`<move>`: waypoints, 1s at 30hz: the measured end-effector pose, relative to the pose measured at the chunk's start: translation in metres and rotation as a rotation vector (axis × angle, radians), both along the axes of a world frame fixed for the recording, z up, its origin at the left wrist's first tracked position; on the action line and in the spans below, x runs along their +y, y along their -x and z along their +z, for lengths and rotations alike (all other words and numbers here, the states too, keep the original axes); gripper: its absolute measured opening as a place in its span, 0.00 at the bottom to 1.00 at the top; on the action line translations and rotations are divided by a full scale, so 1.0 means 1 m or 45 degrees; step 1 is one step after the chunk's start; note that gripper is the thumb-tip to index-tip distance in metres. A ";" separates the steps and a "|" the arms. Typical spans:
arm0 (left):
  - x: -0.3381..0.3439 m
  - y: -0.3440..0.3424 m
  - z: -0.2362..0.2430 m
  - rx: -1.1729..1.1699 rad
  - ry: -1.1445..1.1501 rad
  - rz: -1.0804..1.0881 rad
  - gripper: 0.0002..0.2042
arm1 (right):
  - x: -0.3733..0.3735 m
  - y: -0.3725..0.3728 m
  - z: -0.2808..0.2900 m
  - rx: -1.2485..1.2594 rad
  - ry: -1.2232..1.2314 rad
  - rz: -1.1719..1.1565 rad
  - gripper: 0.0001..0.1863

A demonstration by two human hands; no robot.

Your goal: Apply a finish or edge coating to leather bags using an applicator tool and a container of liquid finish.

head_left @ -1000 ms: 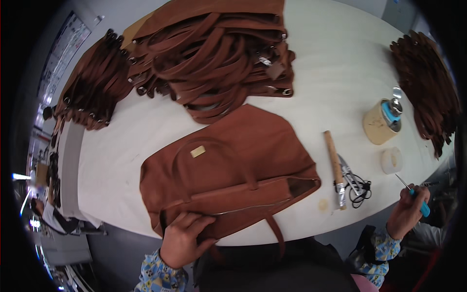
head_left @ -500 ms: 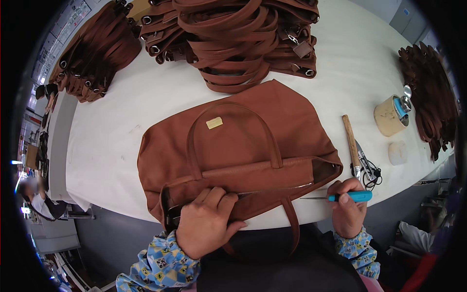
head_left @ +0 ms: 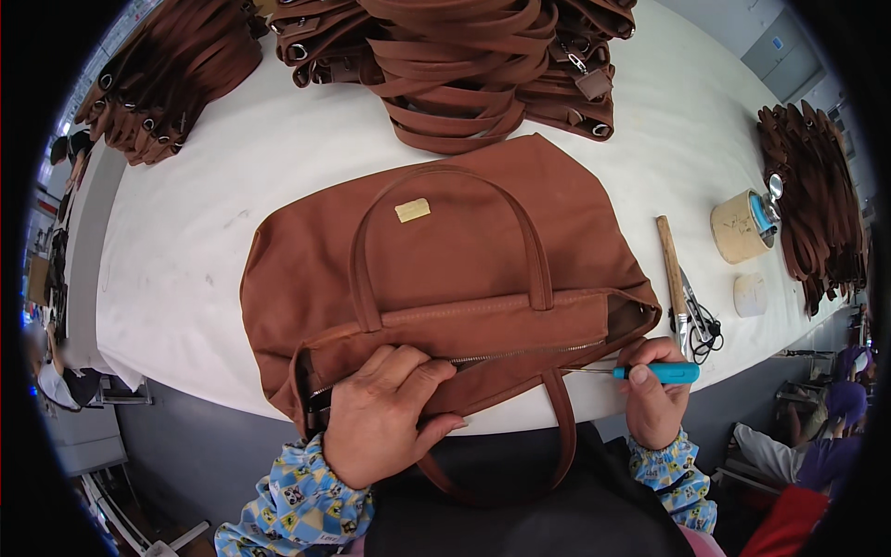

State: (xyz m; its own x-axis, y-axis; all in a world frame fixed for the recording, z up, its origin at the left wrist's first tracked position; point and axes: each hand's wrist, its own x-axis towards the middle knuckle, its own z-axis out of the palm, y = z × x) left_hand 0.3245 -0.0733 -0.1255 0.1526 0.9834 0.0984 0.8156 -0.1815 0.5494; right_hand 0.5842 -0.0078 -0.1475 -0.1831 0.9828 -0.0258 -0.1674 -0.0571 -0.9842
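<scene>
Left hand fingers lie together, flat on the brown bag near its zipper; right hand is clamped on a blue-handled awl. The bag, near table edge, looks soft, floppy; pin the seam

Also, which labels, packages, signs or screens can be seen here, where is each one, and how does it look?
Label patch: on the brown bag, between the handle ends; small pale yellow rectangle, slightly tilted.
Hanging tag: on the strap pile at the top; small brown rectangle.
Packages, signs, screens: none clearly in view.
</scene>
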 end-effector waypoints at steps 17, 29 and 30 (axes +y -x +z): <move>0.001 -0.001 -0.001 -0.017 -0.005 0.022 0.19 | -0.002 0.001 0.001 -0.053 -0.042 -0.070 0.07; 0.014 0.046 0.025 0.053 0.371 -0.255 0.11 | 0.001 0.005 0.043 -0.085 -0.491 0.235 0.17; 0.014 0.045 0.023 0.081 0.328 -0.222 0.11 | 0.005 0.006 0.041 -0.166 -0.543 0.335 0.16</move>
State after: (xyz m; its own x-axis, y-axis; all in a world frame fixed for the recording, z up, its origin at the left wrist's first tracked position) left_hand 0.2798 -0.0594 -0.1030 0.3186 0.9333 -0.1656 0.8186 -0.1828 0.5446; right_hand 0.5778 -0.0032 -0.1065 -0.4477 0.8320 0.3276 -0.0758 0.3297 -0.9410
